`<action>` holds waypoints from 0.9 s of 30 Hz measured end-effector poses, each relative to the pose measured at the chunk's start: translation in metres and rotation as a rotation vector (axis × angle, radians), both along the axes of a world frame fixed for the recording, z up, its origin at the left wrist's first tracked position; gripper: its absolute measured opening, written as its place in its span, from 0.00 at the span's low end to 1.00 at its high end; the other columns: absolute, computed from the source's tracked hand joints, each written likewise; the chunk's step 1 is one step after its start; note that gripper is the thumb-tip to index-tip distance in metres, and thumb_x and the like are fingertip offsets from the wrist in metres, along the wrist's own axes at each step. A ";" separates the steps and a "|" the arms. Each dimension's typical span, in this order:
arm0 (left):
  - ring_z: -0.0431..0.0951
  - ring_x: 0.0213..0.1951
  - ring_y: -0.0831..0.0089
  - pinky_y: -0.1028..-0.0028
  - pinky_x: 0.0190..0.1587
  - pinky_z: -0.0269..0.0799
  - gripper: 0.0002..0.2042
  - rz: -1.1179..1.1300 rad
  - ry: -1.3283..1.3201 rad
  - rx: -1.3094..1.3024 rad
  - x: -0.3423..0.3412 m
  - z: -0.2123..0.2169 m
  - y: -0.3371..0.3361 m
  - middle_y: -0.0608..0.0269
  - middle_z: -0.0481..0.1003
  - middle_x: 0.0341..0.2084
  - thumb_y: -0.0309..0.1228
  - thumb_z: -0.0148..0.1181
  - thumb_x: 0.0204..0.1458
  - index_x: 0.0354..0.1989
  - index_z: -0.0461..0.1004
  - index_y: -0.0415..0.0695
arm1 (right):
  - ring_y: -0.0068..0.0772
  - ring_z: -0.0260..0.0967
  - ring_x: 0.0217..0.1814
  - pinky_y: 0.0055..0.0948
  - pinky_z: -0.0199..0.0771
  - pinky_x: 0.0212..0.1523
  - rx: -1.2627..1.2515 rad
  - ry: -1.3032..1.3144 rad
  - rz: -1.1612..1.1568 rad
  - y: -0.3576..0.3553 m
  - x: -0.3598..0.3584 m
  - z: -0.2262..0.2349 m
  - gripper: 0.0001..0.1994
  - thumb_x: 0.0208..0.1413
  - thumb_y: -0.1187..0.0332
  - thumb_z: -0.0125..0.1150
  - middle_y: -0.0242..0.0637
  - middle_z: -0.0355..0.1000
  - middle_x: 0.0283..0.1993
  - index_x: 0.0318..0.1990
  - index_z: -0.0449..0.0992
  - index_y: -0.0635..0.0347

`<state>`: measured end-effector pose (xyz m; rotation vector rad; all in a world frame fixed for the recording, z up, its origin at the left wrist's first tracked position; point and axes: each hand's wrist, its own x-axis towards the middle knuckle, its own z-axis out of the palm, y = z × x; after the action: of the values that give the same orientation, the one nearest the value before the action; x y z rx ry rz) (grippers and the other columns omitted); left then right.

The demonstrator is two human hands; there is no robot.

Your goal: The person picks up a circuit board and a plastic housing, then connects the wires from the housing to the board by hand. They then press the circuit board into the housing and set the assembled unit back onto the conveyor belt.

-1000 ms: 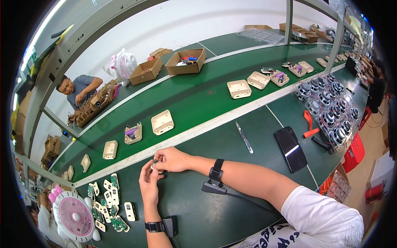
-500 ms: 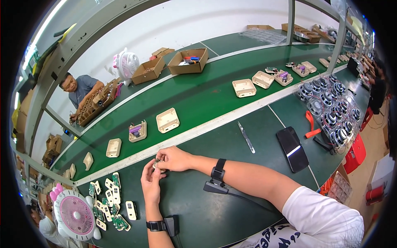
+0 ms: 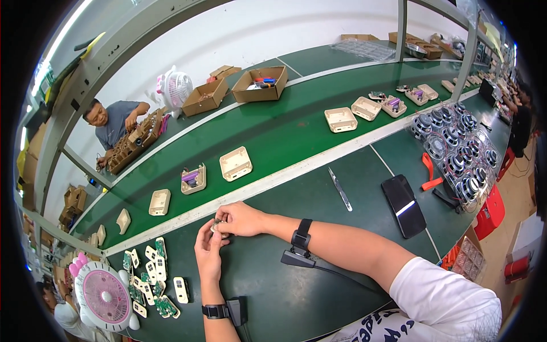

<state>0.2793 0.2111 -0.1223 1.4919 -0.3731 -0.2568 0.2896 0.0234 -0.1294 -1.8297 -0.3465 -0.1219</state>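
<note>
A white wall [image 3: 296, 24] spans the frame's upper middle behind a grey metal beam [image 3: 122, 51]; a strip light [image 3: 66, 29] glows upper left; a red stool [image 3: 491, 214] stands on pale floor [image 3: 513, 195] at right.

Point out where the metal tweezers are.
In the head view, the metal tweezers lie right of centre on the green worktop, between the right hand and the black smartphone.

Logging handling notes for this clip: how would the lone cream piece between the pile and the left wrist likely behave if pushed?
The cream piece looks like small moulded plastic, so probably stiff and light. Lying flat on the smooth-looking green table, it would likely slide, not roll or tip.
</note>
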 end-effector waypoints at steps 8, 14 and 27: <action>0.78 0.43 0.73 0.74 0.45 0.77 0.23 0.011 -0.004 0.022 -0.002 0.003 -0.002 0.57 0.77 0.47 0.36 0.61 0.63 0.62 0.68 0.36 | 0.29 0.72 0.34 0.29 0.75 0.38 -0.002 0.015 0.003 -0.001 -0.001 0.001 0.23 0.53 0.54 0.66 0.41 0.77 0.34 0.42 0.77 0.70; 0.78 0.43 0.73 0.73 0.45 0.77 0.22 0.010 -0.005 0.026 -0.002 0.003 -0.002 0.57 0.77 0.47 0.36 0.60 0.63 0.61 0.68 0.36 | 0.29 0.72 0.34 0.29 0.75 0.38 0.001 0.014 0.004 0.000 -0.001 0.000 0.22 0.54 0.55 0.67 0.42 0.77 0.34 0.41 0.77 0.70; 0.78 0.44 0.74 0.73 0.45 0.76 0.21 0.022 0.000 0.026 -0.001 0.003 -0.002 0.58 0.77 0.47 0.35 0.60 0.64 0.61 0.68 0.37 | 0.28 0.74 0.34 0.29 0.76 0.37 -0.004 -0.001 0.009 0.000 0.001 -0.002 0.20 0.55 0.58 0.67 0.42 0.78 0.35 0.42 0.77 0.69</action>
<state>0.2780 0.2091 -0.1190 1.5209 -0.3538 -0.2449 0.2907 0.0233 -0.1318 -1.8321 -0.3564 -0.1159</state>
